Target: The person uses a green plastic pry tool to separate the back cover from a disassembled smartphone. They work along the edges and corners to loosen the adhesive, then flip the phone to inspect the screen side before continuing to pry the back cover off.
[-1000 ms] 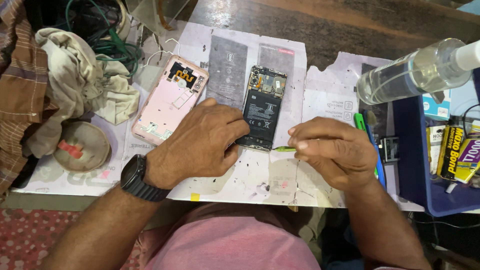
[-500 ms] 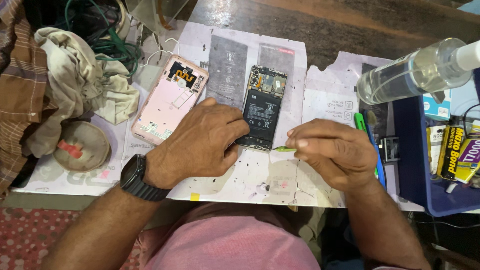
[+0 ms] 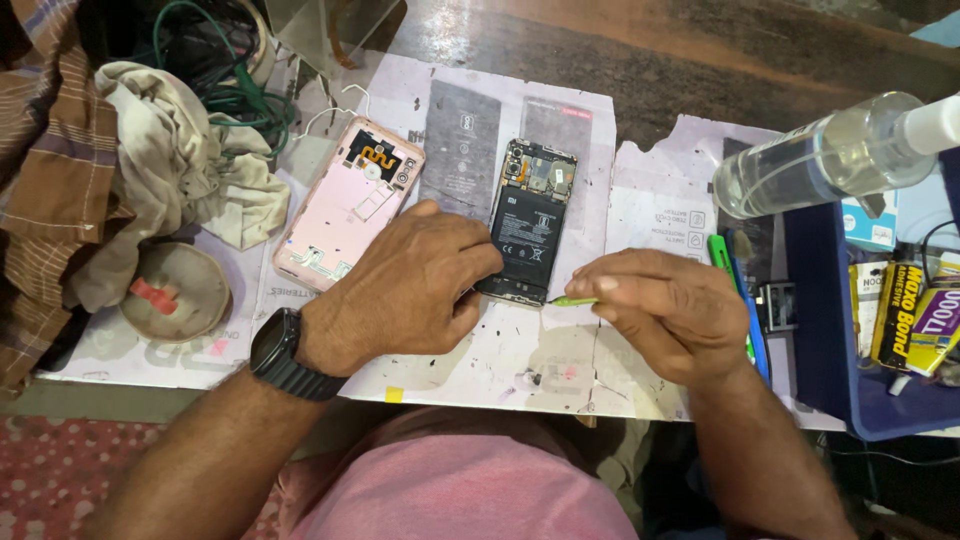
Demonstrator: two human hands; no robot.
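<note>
My left hand (image 3: pixel 410 290) pins the opened phone (image 3: pixel 528 222) (pink back cover (image 3: pixel 348 203) already off), right hand (image 3: pixel 670 310) pinching a green pry tool (image 3: pixel 572 301) at its lower edge; battery still seated.

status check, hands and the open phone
Left hand pressing opened phone. Right hand pinching green pry tool at phone's bottom edge. Nothing in the way.

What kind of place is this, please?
Probably a phone repair bench: an opened phone with its battery exposed, its pink back cover beside it, and a green pry tool in the right hand.
</note>
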